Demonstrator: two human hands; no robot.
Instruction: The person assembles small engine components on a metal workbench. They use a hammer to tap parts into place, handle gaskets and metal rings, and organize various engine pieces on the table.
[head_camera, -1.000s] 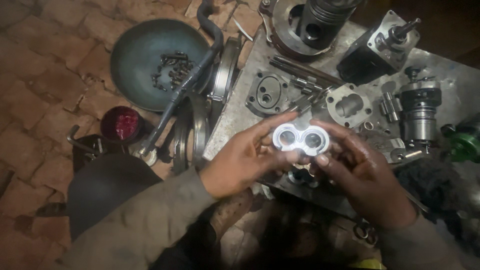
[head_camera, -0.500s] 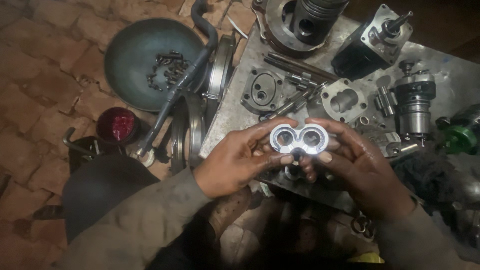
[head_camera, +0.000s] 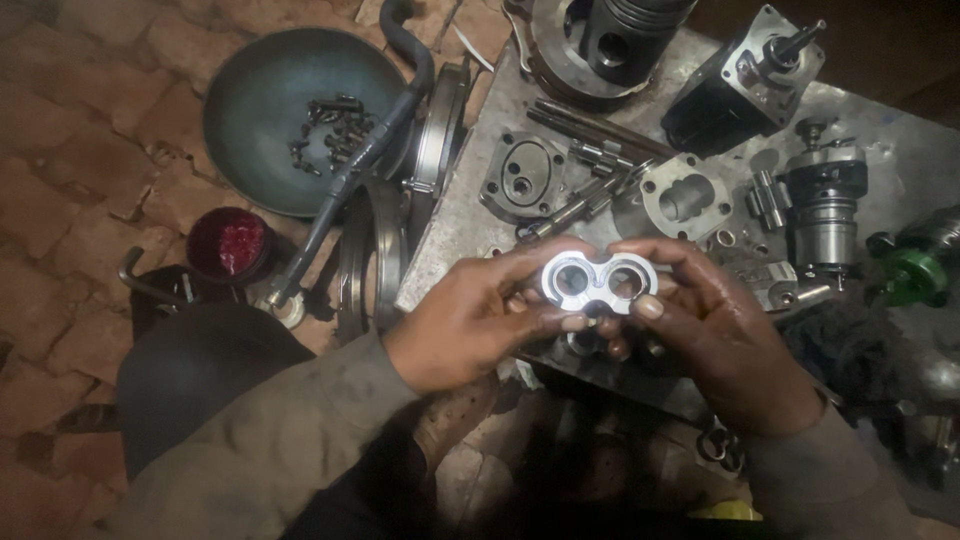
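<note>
Dim brick floor (head_camera: 80, 180), cluttered metal counter (head_camera: 460, 240); both hands (head_camera: 470, 320) (head_camera: 720, 340) grip a two-holed metal block (head_camera: 597, 282), its underside hidden.

The two-holed block (head_camera: 598, 282) is bright, smooth metal, polished around its bores. The surface (head_camera: 455, 235) is dull grey sheet metal (scuffed and greasy). The bowl (head_camera: 270, 110) looks matt dark metal, the hose (head_camera: 375, 130) black rubber, the floor (head_camera: 90, 150) rough brick.
</note>
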